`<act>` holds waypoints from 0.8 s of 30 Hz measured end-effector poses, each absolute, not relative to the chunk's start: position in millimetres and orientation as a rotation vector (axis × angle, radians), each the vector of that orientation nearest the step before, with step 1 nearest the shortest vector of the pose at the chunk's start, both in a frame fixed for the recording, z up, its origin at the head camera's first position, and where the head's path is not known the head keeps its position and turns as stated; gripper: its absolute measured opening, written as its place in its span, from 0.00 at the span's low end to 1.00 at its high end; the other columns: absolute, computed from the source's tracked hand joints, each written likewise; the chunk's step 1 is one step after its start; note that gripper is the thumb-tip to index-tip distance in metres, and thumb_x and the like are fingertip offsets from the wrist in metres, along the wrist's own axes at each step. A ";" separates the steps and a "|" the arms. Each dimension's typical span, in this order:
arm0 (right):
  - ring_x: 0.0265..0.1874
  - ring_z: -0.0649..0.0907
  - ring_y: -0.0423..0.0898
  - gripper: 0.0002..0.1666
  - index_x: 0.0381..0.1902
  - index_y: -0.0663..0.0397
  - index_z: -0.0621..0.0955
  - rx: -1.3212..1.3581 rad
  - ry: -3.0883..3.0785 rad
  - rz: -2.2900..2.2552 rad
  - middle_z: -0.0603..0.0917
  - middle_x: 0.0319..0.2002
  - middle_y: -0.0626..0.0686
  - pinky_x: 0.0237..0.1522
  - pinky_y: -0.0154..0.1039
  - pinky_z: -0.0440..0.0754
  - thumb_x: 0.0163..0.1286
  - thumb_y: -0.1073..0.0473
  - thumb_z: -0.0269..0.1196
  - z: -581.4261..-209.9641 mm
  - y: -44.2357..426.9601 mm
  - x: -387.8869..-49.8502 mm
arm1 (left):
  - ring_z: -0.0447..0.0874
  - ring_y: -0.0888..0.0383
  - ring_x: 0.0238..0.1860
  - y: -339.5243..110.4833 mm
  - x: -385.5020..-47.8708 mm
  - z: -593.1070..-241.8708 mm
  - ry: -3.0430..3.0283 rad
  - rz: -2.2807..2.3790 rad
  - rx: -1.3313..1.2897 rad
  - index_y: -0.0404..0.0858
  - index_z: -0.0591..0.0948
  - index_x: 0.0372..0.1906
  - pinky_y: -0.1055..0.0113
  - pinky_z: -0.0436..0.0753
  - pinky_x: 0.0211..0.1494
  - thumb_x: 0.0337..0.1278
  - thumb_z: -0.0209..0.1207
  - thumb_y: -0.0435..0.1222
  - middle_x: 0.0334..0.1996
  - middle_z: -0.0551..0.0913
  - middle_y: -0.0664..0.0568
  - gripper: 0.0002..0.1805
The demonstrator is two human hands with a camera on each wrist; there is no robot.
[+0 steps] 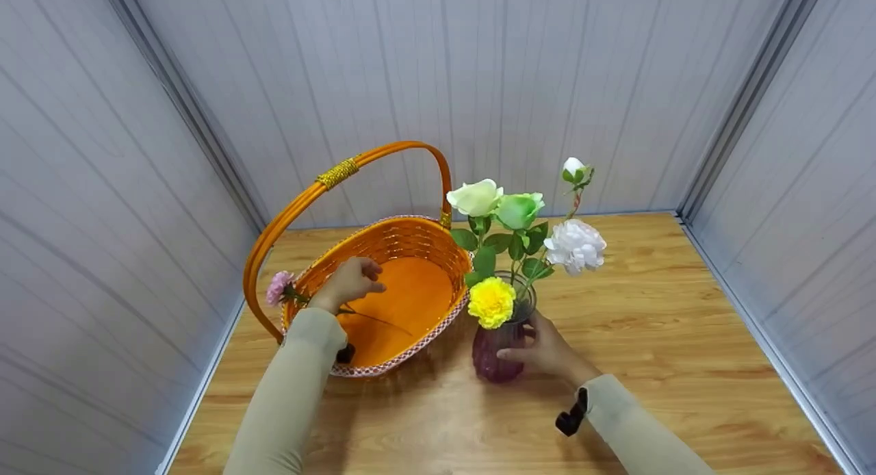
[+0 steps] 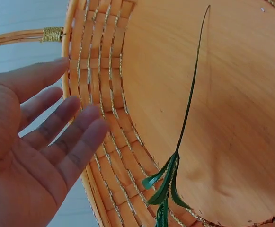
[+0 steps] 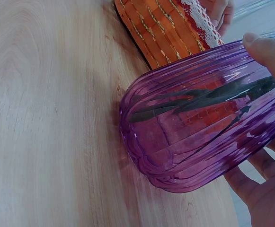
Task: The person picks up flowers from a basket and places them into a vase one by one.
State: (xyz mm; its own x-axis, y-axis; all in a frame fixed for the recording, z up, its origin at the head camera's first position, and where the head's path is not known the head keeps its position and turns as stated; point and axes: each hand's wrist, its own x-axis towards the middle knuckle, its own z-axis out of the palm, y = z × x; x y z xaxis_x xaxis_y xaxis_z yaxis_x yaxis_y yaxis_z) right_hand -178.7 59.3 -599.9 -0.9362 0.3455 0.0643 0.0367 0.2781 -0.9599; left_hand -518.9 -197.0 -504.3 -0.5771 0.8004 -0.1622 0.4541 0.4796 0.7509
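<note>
In the head view my right hand (image 1: 547, 352) grips a purple glass vase (image 1: 496, 358) from its right side, thumb in front. The right wrist view shows dark stems inside the vase (image 3: 194, 127). Out of its mouth rise a cream rose (image 1: 475, 198), a green rose (image 1: 519, 210), a white peony (image 1: 576, 246) with a bud (image 1: 573, 167), and a yellow carnation (image 1: 491, 302). Above the orange woven basket (image 1: 410, 352) hovers my left hand (image 1: 352, 282), fingers loosely bent around nothing. A pink carnation (image 1: 279, 287) leans on the basket's left rim, its green stem (image 2: 190, 101) reaching inside.
The basket's tall handle (image 1: 291, 211), wrapped in gold cord, arches over its left and back. A wooden table (image 1: 657, 324) lies beneath everything. Pale panelled walls (image 1: 506, 85) close in the back and both sides.
</note>
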 end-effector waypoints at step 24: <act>0.74 0.74 0.72 0.56 0.80 0.60 0.66 -0.391 -2.305 1.676 0.76 0.73 0.69 0.72 0.68 0.78 0.60 0.58 0.83 -598.5 58.8 -178.6 | 0.88 0.42 0.50 -213.4 -560.1 -544.4 2.235 0.580 0.995 0.25 0.80 0.67 0.53 0.92 0.46 0.65 0.74 0.35 0.64 0.81 0.29 0.30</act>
State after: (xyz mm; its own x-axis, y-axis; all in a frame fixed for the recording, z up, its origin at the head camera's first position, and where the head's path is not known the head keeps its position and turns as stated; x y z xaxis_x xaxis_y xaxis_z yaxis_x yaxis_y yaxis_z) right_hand -178.6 58.8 -598.5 -0.9289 0.3664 0.0542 0.0615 0.2969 -0.9529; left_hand -560.1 -213.4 -544.4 -0.5266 0.7718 -0.3565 0.5012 0.6206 0.6031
